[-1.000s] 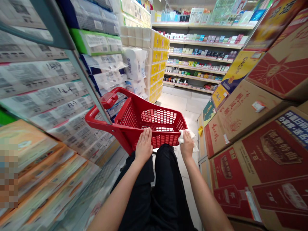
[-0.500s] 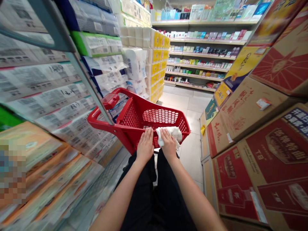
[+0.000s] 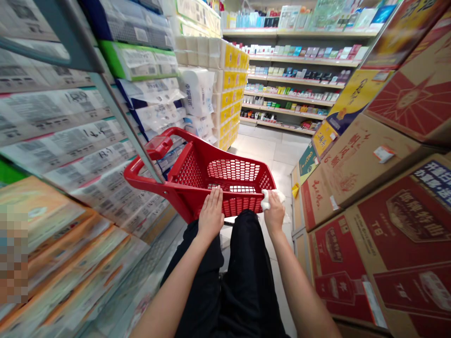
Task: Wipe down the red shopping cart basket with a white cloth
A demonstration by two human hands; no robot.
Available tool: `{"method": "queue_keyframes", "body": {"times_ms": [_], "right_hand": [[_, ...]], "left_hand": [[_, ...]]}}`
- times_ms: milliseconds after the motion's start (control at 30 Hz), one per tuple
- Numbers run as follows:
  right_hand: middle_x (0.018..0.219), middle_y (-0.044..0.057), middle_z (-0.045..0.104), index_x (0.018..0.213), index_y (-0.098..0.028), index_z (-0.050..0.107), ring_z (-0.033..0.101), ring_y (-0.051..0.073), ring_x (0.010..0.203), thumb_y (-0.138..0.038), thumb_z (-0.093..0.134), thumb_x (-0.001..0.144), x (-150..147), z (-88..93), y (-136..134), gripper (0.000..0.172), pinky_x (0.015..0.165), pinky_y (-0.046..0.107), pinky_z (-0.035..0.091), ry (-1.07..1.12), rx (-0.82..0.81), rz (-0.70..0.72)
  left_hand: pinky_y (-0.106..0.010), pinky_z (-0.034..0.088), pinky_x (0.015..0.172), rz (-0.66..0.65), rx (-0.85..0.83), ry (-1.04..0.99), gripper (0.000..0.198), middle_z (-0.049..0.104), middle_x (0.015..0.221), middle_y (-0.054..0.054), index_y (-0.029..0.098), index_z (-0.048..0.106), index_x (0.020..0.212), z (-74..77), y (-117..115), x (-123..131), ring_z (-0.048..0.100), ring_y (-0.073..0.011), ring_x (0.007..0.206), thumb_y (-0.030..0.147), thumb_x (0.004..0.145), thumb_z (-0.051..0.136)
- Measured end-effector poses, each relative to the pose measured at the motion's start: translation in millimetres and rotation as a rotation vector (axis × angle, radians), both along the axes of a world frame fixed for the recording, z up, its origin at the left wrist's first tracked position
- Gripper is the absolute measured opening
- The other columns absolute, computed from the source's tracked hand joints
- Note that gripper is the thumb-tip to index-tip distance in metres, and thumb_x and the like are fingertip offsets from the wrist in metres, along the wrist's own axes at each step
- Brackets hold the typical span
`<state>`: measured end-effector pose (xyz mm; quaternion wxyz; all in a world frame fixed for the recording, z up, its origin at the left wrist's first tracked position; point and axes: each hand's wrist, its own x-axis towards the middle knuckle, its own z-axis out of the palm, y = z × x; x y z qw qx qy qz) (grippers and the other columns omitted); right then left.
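A red plastic shopping basket [image 3: 197, 173] with a looped handle stands in the aisle in front of my knees, and it looks empty. My left hand [image 3: 210, 215] lies on its near rim with the fingers flat and together. My right hand [image 3: 274, 215] is closed on a crumpled white cloth [image 3: 268, 198] and presses it against the basket's near right corner. My legs in black trousers [image 3: 243, 281] show below.
Shelves of packaged paper goods [image 3: 81, 141] crowd the left side. Stacked cardboard cartons [image 3: 380, 188] wall the right. White tissue packs and yellow boxes [image 3: 225, 89] stand ahead on the left. A tiled floor [image 3: 268, 150] runs to far product shelves.
My right hand has slid the white cloth from the middle of the near rim back out to the basket's right corner. My left hand has stayed on the rim.
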<state>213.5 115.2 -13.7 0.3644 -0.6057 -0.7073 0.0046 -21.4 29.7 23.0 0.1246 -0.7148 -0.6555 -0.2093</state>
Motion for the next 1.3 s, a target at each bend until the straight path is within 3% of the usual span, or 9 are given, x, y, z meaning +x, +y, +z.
{"method": "queue_keyframes", "body": {"times_ms": [67,233,333,500,767,900,1033,1167,1300], "right_hand": [[0.142,0.011,0.054,0.137,-0.017,0.052,0.044,0.024,0.136,0.0,0.043,0.075,-27.1,5.7,-9.0,0.066,0.1,0.038,0.04,-0.033,-0.022,0.021],[0.147,0.01,0.049,0.143,-0.017,0.045,0.039,0.022,0.14,0.004,0.044,0.071,-101.8,21.0,-33.3,0.075,0.1,0.037,0.037,-0.082,-0.041,0.24],[0.148,0.009,0.048,0.145,-0.018,0.043,0.039,0.021,0.14,0.003,0.042,0.074,-121.1,25.8,-40.5,0.074,0.101,0.036,0.037,-0.074,-0.039,0.302],[0.15,0.007,0.046,0.147,-0.019,0.04,0.038,0.018,0.14,0.002,0.042,0.077,-94.8,19.2,-40.1,0.073,0.102,0.032,0.036,-0.127,0.016,0.355],[0.145,0.007,0.051,0.14,-0.02,0.049,0.043,0.022,0.137,-0.002,0.041,0.076,-4.5,-3.5,-24.9,0.067,0.1,0.037,0.039,-0.047,0.048,0.152],[0.136,0.008,0.06,0.132,-0.02,0.058,0.049,0.022,0.132,-0.003,0.039,0.075,18.0,-3.3,-32.3,0.062,0.1,0.038,0.039,0.032,0.025,0.072],[0.14,0.01,0.057,0.136,-0.016,0.054,0.044,0.024,0.135,0.001,0.038,0.071,-2.3,5.8,-69.6,0.069,0.098,0.038,0.038,0.01,0.002,0.01],[0.147,0.008,0.049,0.143,-0.017,0.046,0.039,0.022,0.14,0.005,0.037,0.073,-58.2,17.8,-106.8,0.074,0.099,0.036,0.036,-0.046,-0.031,0.161],[0.15,0.008,0.045,0.147,-0.019,0.04,0.037,0.02,0.142,0.003,0.037,0.078,-105.6,27.1,-119.1,0.073,0.101,0.035,0.035,-0.05,-0.049,0.284]], "left_hand": [[-0.041,0.02,0.122,0.002,0.002,-0.001,0.085,0.022,0.161,-0.012,0.008,0.016,0.153,-0.4,-0.2,1.0,0.014,-0.0236,0.15,0.01,0.075,0.049],[-0.042,0.022,0.121,0.005,0.013,0.011,0.083,0.023,0.161,-0.013,0.008,0.016,0.153,-3.2,1.1,2.1,0.014,-0.0238,0.15,0.01,0.077,0.048],[-0.041,0.023,0.121,0.014,0.0,0.035,0.077,0.026,0.16,-0.014,0.007,0.02,0.152,-3.7,1.3,2.0,0.016,-0.0234,0.15,0.012,0.08,0.046],[-0.04,0.022,0.121,0.007,-0.005,0.052,0.081,0.024,0.16,-0.012,0.009,0.018,0.153,-2.6,-4.2,2.2,0.017,-0.0225,0.15,0.01,0.078,0.046],[-0.038,0.022,0.122,0.006,-0.001,0.064,0.084,0.021,0.161,-0.009,0.01,0.014,0.154,-3.6,-22.0,7.9,0.016,-0.0219,0.15,0.01,0.077,0.047],[-0.039,0.023,0.121,0.011,0.002,0.054,0.083,0.023,0.161,-0.009,0.011,0.012,0.155,-5.2,-41.2,17.8,0.017,-0.0227,0.15,0.01,0.079,0.046],[-0.041,0.025,0.12,0.041,0.018,0.022,0.083,0.026,0.16,-0.011,0.011,0.007,0.155,-4.4,-61.0,27.9,0.021,-0.0243,0.149,0.01,0.081,0.045],[-0.043,0.027,0.119,0.037,0.036,0.018,0.084,0.026,0.16,-0.012,0.011,0.005,0.155,-5.5,-69.2,27.5,0.022,-0.0259,0.148,0.01,0.082,0.045],[-0.045,0.028,0.119,0.032,0.064,0.052,0.081,0.027,0.159,-0.013,0.012,0.005,0.156,-9.9,-67.9,18.6,0.021,-0.026,0.149,0.011,0.084,0.043]]}}
